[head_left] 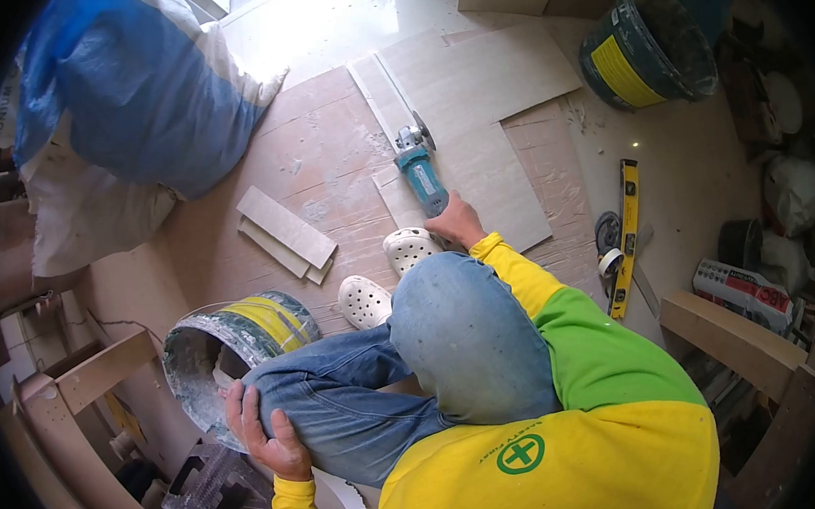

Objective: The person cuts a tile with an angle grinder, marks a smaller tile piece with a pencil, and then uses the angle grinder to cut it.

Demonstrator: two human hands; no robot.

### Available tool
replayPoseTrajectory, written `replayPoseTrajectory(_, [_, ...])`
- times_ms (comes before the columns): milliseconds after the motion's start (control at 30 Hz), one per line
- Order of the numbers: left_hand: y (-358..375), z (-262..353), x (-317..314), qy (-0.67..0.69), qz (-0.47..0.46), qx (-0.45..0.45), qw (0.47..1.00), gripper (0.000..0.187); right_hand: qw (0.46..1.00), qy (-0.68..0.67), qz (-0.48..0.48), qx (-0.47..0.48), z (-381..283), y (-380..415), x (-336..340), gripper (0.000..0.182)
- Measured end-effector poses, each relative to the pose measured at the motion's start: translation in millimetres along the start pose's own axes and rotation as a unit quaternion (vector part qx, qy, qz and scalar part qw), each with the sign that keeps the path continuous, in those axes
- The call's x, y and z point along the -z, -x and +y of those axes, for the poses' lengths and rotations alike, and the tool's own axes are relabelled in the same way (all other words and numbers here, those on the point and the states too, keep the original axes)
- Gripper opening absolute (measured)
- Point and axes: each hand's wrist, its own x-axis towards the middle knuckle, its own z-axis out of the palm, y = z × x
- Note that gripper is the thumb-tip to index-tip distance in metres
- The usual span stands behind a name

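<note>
My right hand is wrapped round the rear end of a teal angle grinder. The grinder's disc end points away from me, over a light tile on the floor. A narrow strip of tile lies just beyond the disc. My left hand rests on my left knee with its fingers spread, holding nothing, beside a dusty bucket with a yellow band. Two short tile pieces lie stacked on the floor, left of my white clogs.
A blue and white sack stands at the upper left. Another bucket is at the upper right. A yellow level lies on the right, near wooden frames. A grey plastic crate sits at the lower left.
</note>
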Motion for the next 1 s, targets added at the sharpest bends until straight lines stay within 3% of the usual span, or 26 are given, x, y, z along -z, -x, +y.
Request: replayPoseTrajectory(1000, [-2.5, 2.5, -0.8, 0.004, 0.016, -0.018, 1.000, 0.048, 1.000, 0.024, -0.008, -0.011, -2.0, 8.2, 1.5, 0.077])
